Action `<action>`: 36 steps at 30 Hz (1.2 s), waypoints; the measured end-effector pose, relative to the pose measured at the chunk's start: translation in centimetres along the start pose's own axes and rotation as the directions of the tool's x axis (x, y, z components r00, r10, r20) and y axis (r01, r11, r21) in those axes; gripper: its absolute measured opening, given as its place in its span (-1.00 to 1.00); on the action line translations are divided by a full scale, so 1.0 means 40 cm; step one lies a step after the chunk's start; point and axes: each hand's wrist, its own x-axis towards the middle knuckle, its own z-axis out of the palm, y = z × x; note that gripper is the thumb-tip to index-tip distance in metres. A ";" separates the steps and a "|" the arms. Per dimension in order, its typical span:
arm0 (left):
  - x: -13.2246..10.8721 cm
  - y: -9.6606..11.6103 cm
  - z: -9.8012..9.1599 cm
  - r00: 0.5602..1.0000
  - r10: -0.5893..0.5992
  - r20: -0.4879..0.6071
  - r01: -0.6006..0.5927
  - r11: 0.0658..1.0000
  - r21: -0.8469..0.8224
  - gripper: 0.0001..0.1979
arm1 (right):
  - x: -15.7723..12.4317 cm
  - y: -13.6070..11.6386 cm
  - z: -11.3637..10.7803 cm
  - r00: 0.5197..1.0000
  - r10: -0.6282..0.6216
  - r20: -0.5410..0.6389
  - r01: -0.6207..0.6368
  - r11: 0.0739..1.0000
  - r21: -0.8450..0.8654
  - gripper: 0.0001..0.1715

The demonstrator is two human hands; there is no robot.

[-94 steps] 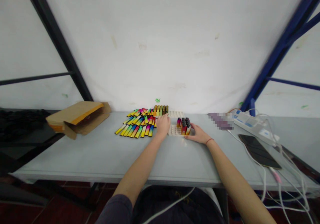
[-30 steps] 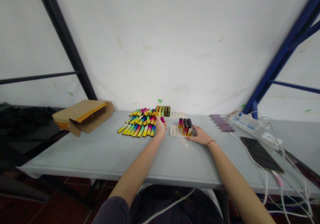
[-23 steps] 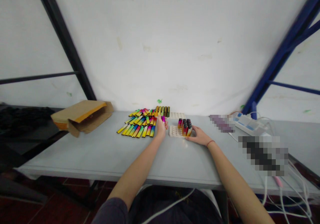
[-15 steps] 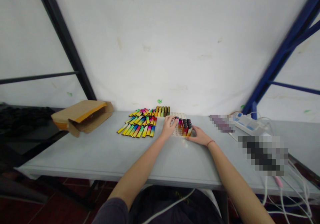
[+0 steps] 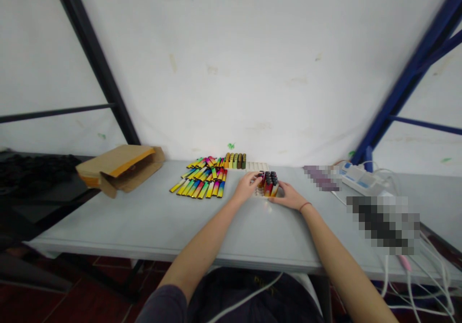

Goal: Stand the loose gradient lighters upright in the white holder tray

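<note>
A white tray with holes [image 5: 259, 192] lies on the table, with several dark-capped, shiny multicoloured tubes [image 5: 270, 185] upright in its right part. My left hand [image 5: 247, 187] is at the left side of this group, its fingers closed round one dark-capped tube [image 5: 260, 180]; whether its lower end sits in a hole is hidden. My right hand [image 5: 288, 197] grips the tray from the right, thumb at the front edge and fingers behind the tubes. To the left, several rainbow-coloured tubes [image 5: 198, 181] lie flat in rough rows.
Behind stands a block of several upright tubes [image 5: 235, 161], beside a second white tray [image 5: 257, 166] against the wall. An open cardboard box [image 5: 121, 166] rests at the left. On the right are a power strip [image 5: 361, 178], white cables [image 5: 411, 284] and blurred-out items.
My left hand has moved slightly right and lower, bringing its tube up against the upright group. My right hand has stayed at the tray's right side.
</note>
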 end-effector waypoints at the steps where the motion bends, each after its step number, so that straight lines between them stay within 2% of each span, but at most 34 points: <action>1: 0.000 -0.001 0.000 1.000 0.014 0.011 -0.014 1.000 0.015 -0.78 | 0.000 0.000 0.000 1.000 -0.003 -0.001 0.003 1.000 0.001 -0.17; 8: -0.004 -0.009 -0.003 0.995 0.082 0.048 -0.089 0.984 0.155 -0.69 | 0.000 -0.006 -0.006 0.999 0.030 0.036 -0.028 0.998 -0.052 -0.10; 12: 0.002 0.007 -0.029 0.989 0.144 -0.037 -0.129 0.957 0.261 -0.81 | -0.002 -0.012 -0.009 1.000 0.024 0.007 -0.024 0.999 -0.029 -0.13; 14: 0.013 0.014 -0.056 0.987 0.112 -0.119 -0.068 0.942 0.328 -0.88 | -0.003 -0.014 -0.010 1.000 0.021 -0.012 -0.021 1.000 -0.011 -0.17; 18: 0.038 0.016 -0.134 0.947 0.005 -0.320 0.161 0.857 0.490 -0.71 | -0.003 -0.014 -0.011 0.999 0.036 -0.020 -0.036 0.999 -0.009 -0.19; 21: 0.041 0.012 -0.194 0.902 -0.045 -0.429 0.341 0.685 0.644 -0.63 | -0.003 -0.012 -0.010 0.998 0.054 -0.017 -0.054 0.998 -0.021 -0.19; 24: 0.032 0.003 -0.231 0.866 -0.062 -0.497 0.453 0.518 0.725 -0.61 | -0.003 -0.010 -0.009 0.998 0.053 -0.018 -0.054 0.998 -0.020 -0.19; 27: 0.022 -0.009 -0.236 0.866 -0.084 -0.494 0.479 0.426 0.767 -0.60 | -0.003 -0.011 -0.009 0.999 0.047 -0.020 -0.048 0.999 -0.016 -0.19; 31: 0.018 -0.018 -0.217 0.884 -0.094 -0.457 0.461 0.332 0.823 -0.65 | -0.003 -0.015 -0.011 0.999 0.047 -0.017 -0.047 0.999 -0.019 -0.20; 33: 0.017 -0.014 -0.207 0.886 -0.094 -0.455 0.459 0.318 0.829 -0.68 | -0.003 -0.016 -0.012 0.999 0.043 -0.013 -0.044 0.999 -0.019 -0.19; 36: 0.017 0.000 -0.199 0.898 -0.102 -0.428 0.435 0.352 0.829 -0.70 | -0.003 -0.016 -0.012 0.999 0.042 -0.013 -0.043 0.999 -0.018 -0.19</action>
